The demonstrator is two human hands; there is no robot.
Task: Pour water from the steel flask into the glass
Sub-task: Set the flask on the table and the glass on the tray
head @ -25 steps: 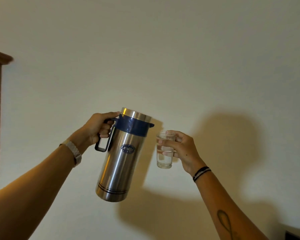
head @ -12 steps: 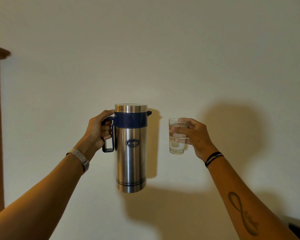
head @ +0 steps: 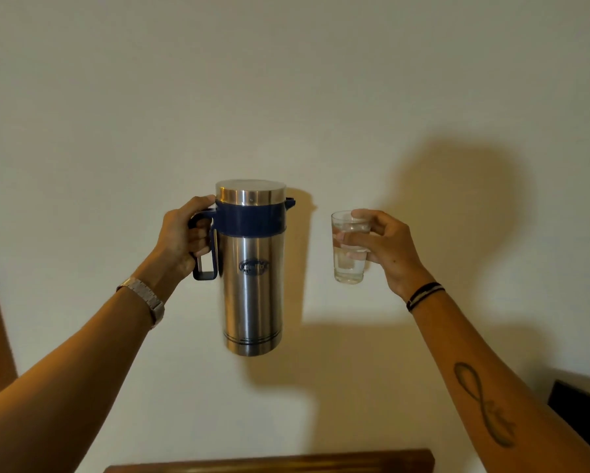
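I see the steel flask [head: 251, 268] standing straight up again in the middle of the frame, no longer tipped, with my left hand [head: 181, 238] wrapped tight on its blue handle, and my right hand [head: 384, 249] pinching the glass [head: 349, 249] just right of it, water inside, so I think pouring is done.
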